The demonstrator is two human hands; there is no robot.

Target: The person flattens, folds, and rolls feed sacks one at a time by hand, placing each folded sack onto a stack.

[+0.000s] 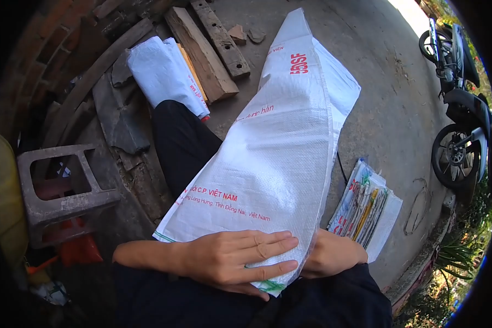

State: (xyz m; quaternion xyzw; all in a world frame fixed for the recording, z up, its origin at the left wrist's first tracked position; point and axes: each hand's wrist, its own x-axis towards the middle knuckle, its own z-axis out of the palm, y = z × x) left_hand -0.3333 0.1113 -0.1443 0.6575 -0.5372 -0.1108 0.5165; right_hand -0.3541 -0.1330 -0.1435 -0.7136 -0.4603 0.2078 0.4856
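A white woven plastic sack [268, 158] with red print stretches from my lap out over the concrete floor, its far end folded. My left hand [240, 257] lies flat across the near end, fingers stretched out and slightly apart, close to a green stitched corner. At the sack's right edge is my right hand [331, 252]. Its fingers are hidden behind the sack, so their grip does not show. Beyond my knee, a folded white sack bundle [164, 71] lies by the wood.
On the right, a stack of folded sacks [366, 205] rests on the floor. A plastic stool [65, 191] stands at left. Wooden beams [202, 54] lie ahead, and motorbikes [459, 147] are parked at far right. A brick wall [44, 49] rises at upper left.
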